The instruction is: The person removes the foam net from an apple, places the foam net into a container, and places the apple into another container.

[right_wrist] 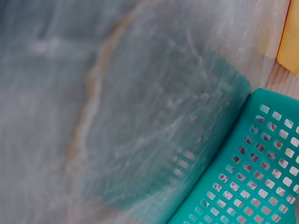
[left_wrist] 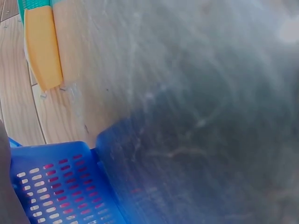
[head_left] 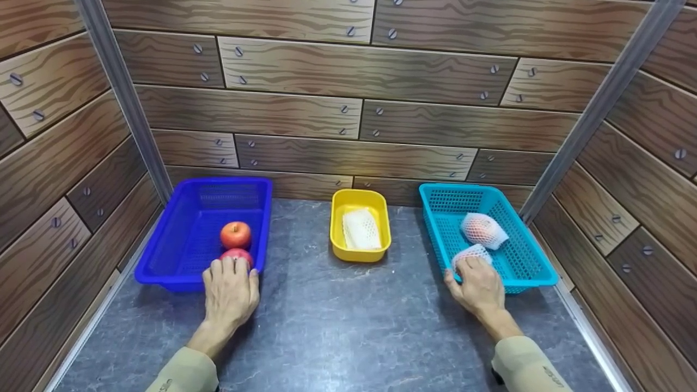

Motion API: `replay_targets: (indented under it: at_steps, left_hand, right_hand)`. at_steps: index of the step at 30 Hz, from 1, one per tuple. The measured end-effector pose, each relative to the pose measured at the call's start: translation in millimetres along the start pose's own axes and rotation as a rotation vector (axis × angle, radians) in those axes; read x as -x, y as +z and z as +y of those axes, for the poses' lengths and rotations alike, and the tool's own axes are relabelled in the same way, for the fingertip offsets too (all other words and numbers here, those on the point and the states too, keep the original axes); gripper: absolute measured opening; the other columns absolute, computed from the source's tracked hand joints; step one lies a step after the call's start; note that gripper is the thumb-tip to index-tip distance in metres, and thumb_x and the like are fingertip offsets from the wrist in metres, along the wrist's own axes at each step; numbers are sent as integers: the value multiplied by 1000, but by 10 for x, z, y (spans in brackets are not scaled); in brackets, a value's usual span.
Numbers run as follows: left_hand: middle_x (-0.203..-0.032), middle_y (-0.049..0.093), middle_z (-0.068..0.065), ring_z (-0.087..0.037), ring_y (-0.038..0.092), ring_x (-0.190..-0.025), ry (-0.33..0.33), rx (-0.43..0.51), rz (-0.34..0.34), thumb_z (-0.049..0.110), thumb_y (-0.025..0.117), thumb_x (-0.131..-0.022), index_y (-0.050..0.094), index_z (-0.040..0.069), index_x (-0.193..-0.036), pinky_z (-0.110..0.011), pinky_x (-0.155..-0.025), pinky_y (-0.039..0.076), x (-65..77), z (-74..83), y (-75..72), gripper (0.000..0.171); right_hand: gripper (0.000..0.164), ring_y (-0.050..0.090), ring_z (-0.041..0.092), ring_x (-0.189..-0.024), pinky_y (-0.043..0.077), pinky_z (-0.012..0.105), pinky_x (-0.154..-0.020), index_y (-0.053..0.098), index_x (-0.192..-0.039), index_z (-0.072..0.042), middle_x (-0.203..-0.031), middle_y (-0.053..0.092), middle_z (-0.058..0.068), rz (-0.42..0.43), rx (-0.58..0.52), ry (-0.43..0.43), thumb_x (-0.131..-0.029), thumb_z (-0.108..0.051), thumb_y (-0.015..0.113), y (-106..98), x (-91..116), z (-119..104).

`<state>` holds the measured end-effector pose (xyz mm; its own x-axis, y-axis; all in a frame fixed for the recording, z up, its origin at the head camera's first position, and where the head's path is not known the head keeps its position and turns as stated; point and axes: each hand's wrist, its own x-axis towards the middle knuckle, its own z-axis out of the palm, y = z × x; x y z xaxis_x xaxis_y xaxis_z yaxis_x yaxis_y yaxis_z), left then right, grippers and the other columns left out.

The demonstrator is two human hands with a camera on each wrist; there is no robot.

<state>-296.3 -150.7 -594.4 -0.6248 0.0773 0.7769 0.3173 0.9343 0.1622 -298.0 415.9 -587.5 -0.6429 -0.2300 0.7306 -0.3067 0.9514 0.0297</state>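
My left hand (head_left: 228,291) reaches over the near rim of the blue basket (head_left: 188,245). Its fingertips overlap a red apple (head_left: 238,253), and the thumb lies off to the right by the rim. Behind that one sits another red apple (head_left: 236,235). On the other side, my right hand (head_left: 479,286) is at the near left corner of the teal basket (head_left: 523,256). Its fingers cover the front of an apple in white foam net (head_left: 472,252), thumb spread by the rim. A second netted apple (head_left: 483,230) lies farther back. I cannot tell whether either hand grips its apple.
Between the baskets stands a small yellow tub (head_left: 361,255) with a white foam net sleeve (head_left: 361,228) inside. All three containers are on a dark marbled tabletop (head_left: 348,321). Wood-patterned panels (head_left: 359,71) close in the back and sides.
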Motion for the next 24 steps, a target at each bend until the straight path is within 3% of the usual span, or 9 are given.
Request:
replay_targets:
  at_steps: [5, 11, 15, 20, 24]
  left_hand:
    - [-92, 57, -27, -51, 49, -87, -22, 5, -20, 28, 59, -101, 57, -1, -96, -61, -78, 39, -17, 11, -4, 30]
    - [-91, 57, -27, -51, 49, -86, -31, -7, -30, 29, 58, -101, 57, -1, -96, -61, -77, 39, -9, 18, -14, 30]
    - [-91, 56, -27, -51, 49, -85, -36, -13, -26, 29, 59, -101, 57, -1, -96, -61, -77, 39, -5, 15, -22, 30]
    - [-91, 56, -27, -50, 49, -86, -30, -18, -24, 30, 59, -102, 57, -2, -97, -60, -77, 39, -25, 20, -21, 32]
    - [-92, 56, -26, -50, 49, -86, -28, -17, -23, 30, 59, -102, 57, -2, -97, -60, -78, 39, -29, 23, -16, 32]
  right_hand:
    - [29, 52, 21, -68, 44, 38, -59, 60, -80, -12, -74, 54, 3, -40, -54, 29, -95, -33, 74, -58, -46, 3]
    - [29, 53, 17, -67, 43, 36, -61, 60, -76, -17, -72, 60, 1, -108, -137, 156, -99, -26, 75, -198, -241, 71]
    - [27, 54, 20, -68, 42, 38, -62, 63, -79, -16, -75, 64, 4, -177, -136, 231, -98, -29, 77, -286, -434, 192]
    - [37, 62, 28, -81, 49, 46, -70, 70, -101, -9, -94, 72, 15, -343, -151, 325, -97, -43, 82, -388, -630, 439]
    - [67, 68, 46, -115, 56, 65, -95, 68, -137, 0, -133, 72, 29, -536, -240, 374, -95, -51, 85, -427, -711, 628]
